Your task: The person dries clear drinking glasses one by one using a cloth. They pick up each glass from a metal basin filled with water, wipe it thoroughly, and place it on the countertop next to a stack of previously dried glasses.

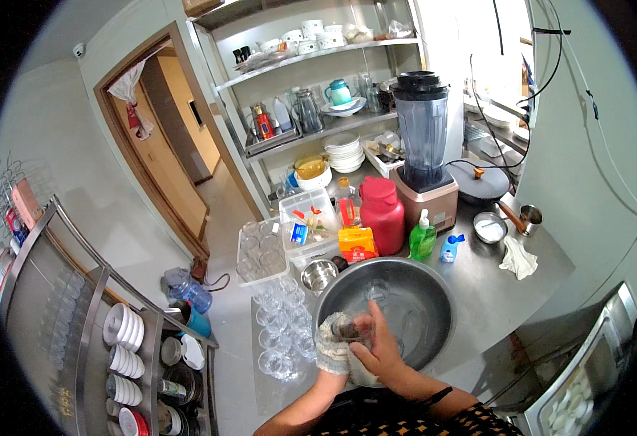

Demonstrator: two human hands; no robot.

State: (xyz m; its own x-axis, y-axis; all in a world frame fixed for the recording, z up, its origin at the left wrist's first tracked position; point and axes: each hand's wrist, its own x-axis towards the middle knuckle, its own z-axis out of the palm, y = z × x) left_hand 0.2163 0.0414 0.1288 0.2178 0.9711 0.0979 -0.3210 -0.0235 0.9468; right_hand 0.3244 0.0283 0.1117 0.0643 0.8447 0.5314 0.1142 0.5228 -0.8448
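Both hands at near rim of basin [435,305]. My left hand [331,347], wrapped in a cloth [333,356], grips a small dark cup [347,330]; my right hand [376,349] clasps over it, steadying it, held over the basin so drips fall in. A glass [378,291] lies in the basin. Glasses [282,327] upturned left, likely to drain.

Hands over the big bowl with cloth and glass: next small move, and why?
Probably set the glass among the rinsed glasses at the left. The left hand wraps it in a cloth and the right hand presses on it, above the steel bowl where another glass waits.
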